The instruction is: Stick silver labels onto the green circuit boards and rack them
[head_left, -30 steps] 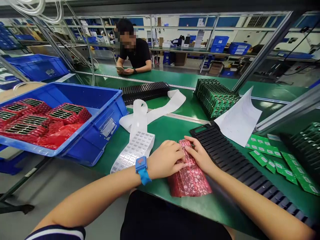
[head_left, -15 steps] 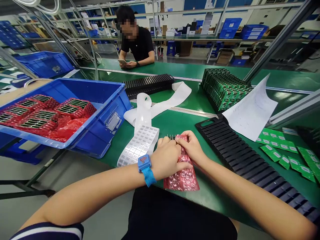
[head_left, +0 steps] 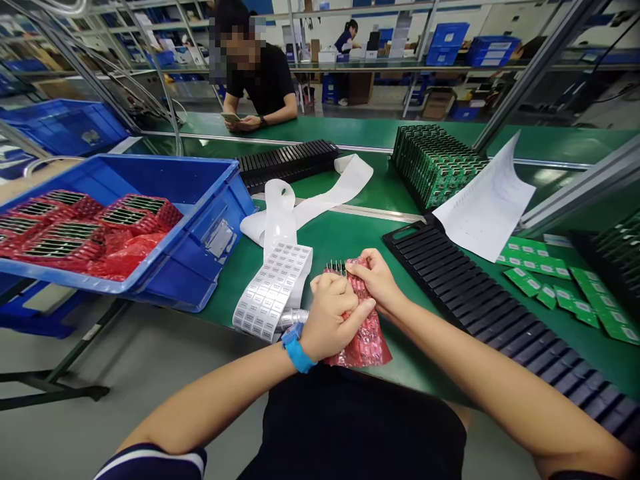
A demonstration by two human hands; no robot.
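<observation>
A pink bubble-wrap bag [head_left: 367, 337] lies at the near edge of the green table, with metal pins of circuit boards [head_left: 336, 265] sticking out at its far end. My left hand [head_left: 333, 310], with a blue watch at the wrist, is closed on the left side of the bag, its fingers curled. My right hand [head_left: 377, 277] pinches the bag's far right edge between thumb and fingers. Just left of my left hand runs a strip of printed labels [head_left: 273, 287] on white backing. What lies under my fingers inside the bag is hidden.
A blue bin [head_left: 200, 247] at the left holds several red-wrapped board packs [head_left: 65, 240]. To the right are a black slotted rack [head_left: 450, 280], a curled paper sheet [head_left: 483, 200], stacked boards [head_left: 435, 163] and loose green boards [head_left: 545, 273]. A person [head_left: 260, 80] sits across the table.
My left hand has curled tighter, its thumb drawn in from lying stretched across the bag. More of the board pins show. The view has shifted slightly, and another person appears in the background.
</observation>
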